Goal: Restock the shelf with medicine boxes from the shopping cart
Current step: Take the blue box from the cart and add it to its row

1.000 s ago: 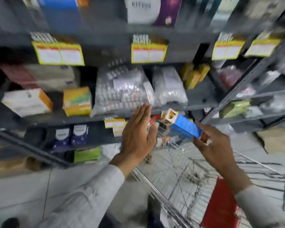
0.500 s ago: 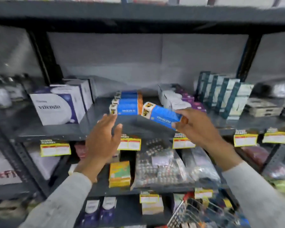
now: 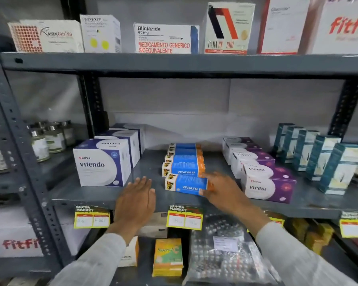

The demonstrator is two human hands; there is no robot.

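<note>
A blue and orange Vivalyn medicine box lies flat near the front of the grey middle shelf. It is the front one of a row of matching blue boxes that runs toward the back. My right hand holds the box's orange right end, fingers over its top. My left hand hovers flat and open at the shelf's front edge, just left of the box and apart from it. The shopping cart is out of view.
White and purple Vitendo boxes stand left of the blue row, purple Viresi boxes right of it, then teal boxes. Small jars sit on the neighbouring shelf at left. Yellow price tags hang from the shelf edge above blister packs.
The view rose from the cart to the middle shelf. My right hand carried the blue box up and set it down at the front of the blue row; my left hand followed, still open.
</note>
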